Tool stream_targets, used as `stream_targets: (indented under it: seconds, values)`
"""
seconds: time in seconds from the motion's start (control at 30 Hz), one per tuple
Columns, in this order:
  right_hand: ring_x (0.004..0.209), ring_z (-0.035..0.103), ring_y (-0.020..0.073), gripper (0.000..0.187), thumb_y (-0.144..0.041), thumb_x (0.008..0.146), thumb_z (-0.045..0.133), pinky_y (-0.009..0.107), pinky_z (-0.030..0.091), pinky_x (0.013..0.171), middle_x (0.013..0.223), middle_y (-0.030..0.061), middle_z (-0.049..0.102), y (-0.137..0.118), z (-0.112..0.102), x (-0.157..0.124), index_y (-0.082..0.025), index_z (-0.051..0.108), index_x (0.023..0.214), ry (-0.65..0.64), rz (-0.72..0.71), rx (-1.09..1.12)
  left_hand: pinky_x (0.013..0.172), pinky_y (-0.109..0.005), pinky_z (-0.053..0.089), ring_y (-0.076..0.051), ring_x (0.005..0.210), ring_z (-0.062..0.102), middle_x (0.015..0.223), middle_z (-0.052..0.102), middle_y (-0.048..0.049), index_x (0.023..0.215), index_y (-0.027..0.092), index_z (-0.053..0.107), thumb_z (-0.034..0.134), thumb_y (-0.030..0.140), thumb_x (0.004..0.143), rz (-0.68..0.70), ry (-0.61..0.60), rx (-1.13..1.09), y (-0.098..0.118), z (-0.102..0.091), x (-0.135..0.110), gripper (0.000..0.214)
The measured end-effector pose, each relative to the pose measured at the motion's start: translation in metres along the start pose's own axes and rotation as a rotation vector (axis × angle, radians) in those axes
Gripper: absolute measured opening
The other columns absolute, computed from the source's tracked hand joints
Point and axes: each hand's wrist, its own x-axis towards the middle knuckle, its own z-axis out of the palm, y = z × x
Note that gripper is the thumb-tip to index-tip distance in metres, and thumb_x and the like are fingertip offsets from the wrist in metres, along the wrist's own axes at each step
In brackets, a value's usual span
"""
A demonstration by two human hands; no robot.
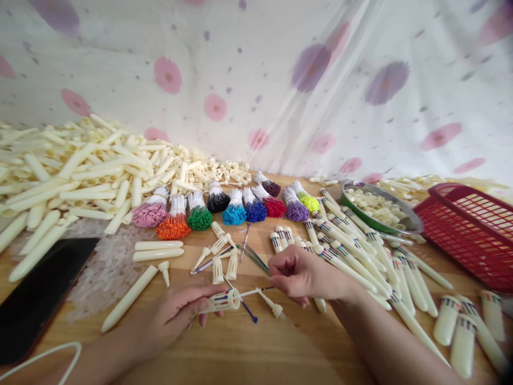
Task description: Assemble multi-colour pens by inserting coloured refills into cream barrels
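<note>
My left hand (pixel 180 307) is closed around a slotted cream pen part (pixel 224 301), its open end facing right, with coloured bits showing in its slots. Out of that end sticks a thin white pen refill (pixel 252 292) with a dark, coil-like tip. The fingers of my right hand (pixel 298 272) are pinched together at the tip of this refill. Below the hands lies a loose blue-ended refill (pixel 249 313), and nearby a cream cap-like piece (pixel 274 307). Several more slotted parts (pixel 217 271) and thin refills lie just beyond my hands.
Colour-sorted refill bundles (pixel 173 222) stand across the middle. Cream pen tubes (pixel 92 171) are heaped at left, beside clear small pieces (pixel 104 272) and a black phone (pixel 44 294). Filled pens (pixel 352 251), a green-sided bowl (pixel 360 214) and a red basket (pixel 468 235) occupy the right.
</note>
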Motion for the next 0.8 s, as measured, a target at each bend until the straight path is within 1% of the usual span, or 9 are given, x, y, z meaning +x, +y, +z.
stream_targets:
  seconds: [0.07,0.13,0.27,0.33,0.43,0.5,0.63,0.7,0.8]
  values:
    - [0.03,0.04,0.0024,0.023,-0.011,0.069,0.044,0.011,0.028,0.031,0.036,-0.0091,0.042,0.0,0.002,-0.001,-0.017,0.04,0.048,-0.006,-0.015,-0.008,0.055,-0.02,0.049,-0.013,0.059,0.063,0.081,0.074,-0.003,0.118,0.023,0.061,0.039,0.022,0.09,-0.013,-0.009,0.01,-0.002,0.001,0.0,0.035]
    - [0.032,0.039,0.0028,0.021,-0.012,0.068,0.044,0.012,0.026,0.031,0.039,-0.0085,0.04,-0.002,0.006,-0.002,-0.018,0.04,0.048,-0.004,-0.063,-0.046,0.057,-0.021,0.049,-0.013,0.06,0.063,0.078,0.073,-0.0027,0.118,0.024,0.061,0.039,0.023,0.091,-0.026,-0.007,0.036,-0.004,0.001,0.0,0.036]
    - [0.041,0.027,0.0018,0.018,-0.008,0.062,0.046,0.012,0.02,0.036,0.045,-0.0085,0.034,-0.006,0.013,-0.004,-0.016,0.039,0.049,0.069,-0.266,-0.233,0.06,-0.022,0.05,-0.014,0.059,0.062,0.072,0.071,-0.001,0.119,0.026,0.062,0.04,0.024,0.09,-0.038,-0.009,0.082,-0.005,0.0,-0.001,0.036]
    - [0.044,0.025,0.0027,0.017,-0.007,0.063,0.047,0.013,0.02,0.038,0.047,-0.0082,0.033,-0.007,0.014,-0.003,-0.016,0.04,0.05,0.124,-0.321,-0.328,0.058,-0.022,0.049,-0.014,0.058,0.062,0.074,0.072,-0.001,0.118,0.027,0.062,0.041,0.025,0.09,-0.044,0.0,0.067,-0.004,0.0,-0.001,0.036]
    - [0.045,0.025,0.0037,0.017,-0.008,0.068,0.05,0.015,0.02,0.039,0.048,-0.0081,0.033,-0.007,0.013,-0.001,-0.016,0.043,0.054,0.206,-0.343,-0.472,0.055,-0.02,0.049,-0.013,0.058,0.062,0.08,0.074,-0.0014,0.119,0.028,0.062,0.041,0.025,0.09,-0.05,-0.003,0.03,-0.002,-0.001,-0.001,0.035]
    - [0.045,0.026,0.0041,0.018,-0.009,0.072,0.051,0.015,0.022,0.041,0.049,-0.0079,0.034,-0.006,0.014,0.0,-0.016,0.046,0.057,0.214,-0.368,-0.545,0.056,-0.021,0.049,-0.013,0.058,0.062,0.079,0.074,-0.001,0.118,0.028,0.062,0.043,0.024,0.089,-0.047,0.004,0.026,-0.001,0.0,-0.001,0.035]
    - [0.05,0.039,0.007,0.018,-0.018,0.087,0.048,0.019,0.03,0.049,0.057,-0.0038,0.048,-0.006,0.018,-0.001,-0.016,0.053,0.07,0.211,-0.514,-0.755,0.058,-0.021,0.05,-0.013,0.059,0.062,0.076,0.073,-0.001,0.115,0.026,0.064,0.044,0.024,0.089,-0.048,0.052,0.01,-0.001,0.0,0.0,0.033]
    - [0.054,0.043,0.0089,0.022,-0.023,0.093,0.043,0.021,0.031,0.052,0.061,-0.0012,0.053,-0.006,0.021,-0.003,-0.015,0.055,0.075,0.283,-0.57,-0.906,0.055,-0.021,0.05,-0.013,0.059,0.062,0.079,0.073,-0.002,0.114,0.025,0.065,0.044,0.026,0.089,-0.072,0.066,-0.025,-0.002,0.001,0.0,0.033]
    - [0.051,0.043,0.01,0.03,-0.027,0.096,0.039,0.024,0.028,0.05,0.058,-0.0006,0.053,-0.007,0.024,-0.005,-0.015,0.056,0.073,0.412,-0.587,-1.082,0.052,-0.021,0.049,-0.014,0.059,0.062,0.083,0.074,-0.0034,0.115,0.024,0.064,0.043,0.029,0.089,-0.104,0.084,-0.076,-0.004,0.002,0.0,0.033]
